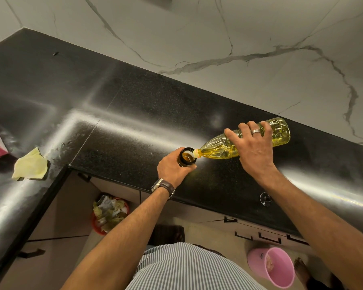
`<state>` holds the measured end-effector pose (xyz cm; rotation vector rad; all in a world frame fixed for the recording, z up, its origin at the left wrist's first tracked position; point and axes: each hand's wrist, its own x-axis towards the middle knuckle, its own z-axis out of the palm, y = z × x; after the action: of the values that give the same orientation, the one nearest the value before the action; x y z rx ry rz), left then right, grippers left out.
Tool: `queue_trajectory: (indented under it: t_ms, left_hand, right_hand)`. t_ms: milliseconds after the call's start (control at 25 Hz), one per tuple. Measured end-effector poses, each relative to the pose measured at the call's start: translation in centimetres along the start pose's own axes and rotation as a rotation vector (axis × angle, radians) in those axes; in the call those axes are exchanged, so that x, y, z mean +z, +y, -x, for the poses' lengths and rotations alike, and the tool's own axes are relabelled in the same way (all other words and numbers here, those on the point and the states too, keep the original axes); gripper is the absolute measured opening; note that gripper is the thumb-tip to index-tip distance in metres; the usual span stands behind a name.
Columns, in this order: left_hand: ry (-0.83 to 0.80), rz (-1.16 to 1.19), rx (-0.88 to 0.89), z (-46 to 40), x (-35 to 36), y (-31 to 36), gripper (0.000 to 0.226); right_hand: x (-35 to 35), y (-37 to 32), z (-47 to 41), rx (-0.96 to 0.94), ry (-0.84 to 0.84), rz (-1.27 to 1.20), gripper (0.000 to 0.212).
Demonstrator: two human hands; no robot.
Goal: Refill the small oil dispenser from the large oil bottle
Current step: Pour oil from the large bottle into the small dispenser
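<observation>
Presently, large oil bottle (247, 143) gripped by right hand (254, 147), tipped near level, mouth at rim of small oil dispenser (187, 156); dispenser gripped by left hand (173, 169) on tabletop (134, 122); overflow risked if level unwatched; spill onto tabletop if mouth drifts off rim.

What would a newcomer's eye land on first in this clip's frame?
The large clear plastic bottle of yellow oil, tipped nearly flat over the black stone counter, draws the eye first; the right hand grips its middle. Its mouth meets the open top of the small dark glass dispenser, which the left hand holds upright near the counter's front edge. A crumpled pale yellow cloth lies far left.
</observation>
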<state>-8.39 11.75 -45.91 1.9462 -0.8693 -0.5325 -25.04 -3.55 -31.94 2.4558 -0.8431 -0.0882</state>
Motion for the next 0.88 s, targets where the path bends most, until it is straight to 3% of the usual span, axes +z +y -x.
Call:
queue_trajectory:
  t_ms: [880]
  left_hand:
    - [0.004, -0.015, 0.002, -0.05, 0.07, -0.07, 0.059]
  right_hand:
    - [-0.89, -0.20, -0.41, -0.018, -0.046, 0.040, 0.080]
